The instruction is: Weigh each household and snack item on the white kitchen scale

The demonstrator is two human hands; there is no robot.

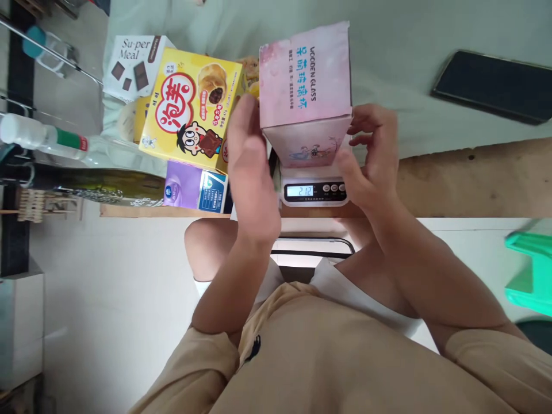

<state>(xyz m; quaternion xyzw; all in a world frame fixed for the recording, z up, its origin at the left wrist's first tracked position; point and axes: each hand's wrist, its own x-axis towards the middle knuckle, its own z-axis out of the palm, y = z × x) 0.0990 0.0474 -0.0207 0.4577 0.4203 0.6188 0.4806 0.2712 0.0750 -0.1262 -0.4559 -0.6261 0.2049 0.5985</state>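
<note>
A pink cardboard box (306, 80) printed "WOODEN GLASS" stands on a small white digital scale (317, 201). The scale's lit display seems to read 212. My left hand (254, 178) is upright along the box's left side, fingers extended and slightly blurred. On the other side, my right hand (373, 158) has its fingers apart and bent beside the box's right face. Whether either hand touches the box, I cannot tell. A yellow snack box (192, 109) is just left of my left hand, with a purple carton (183, 187) below it.
A white "Super Meal" box (133, 66) lies at the back left. A clear bottle (69, 141) and a dark green bottle (99, 184) are at the left. A black phone (495, 86) rests on the pale green cloth (409, 52). A green stool (532, 273) stands at the lower right.
</note>
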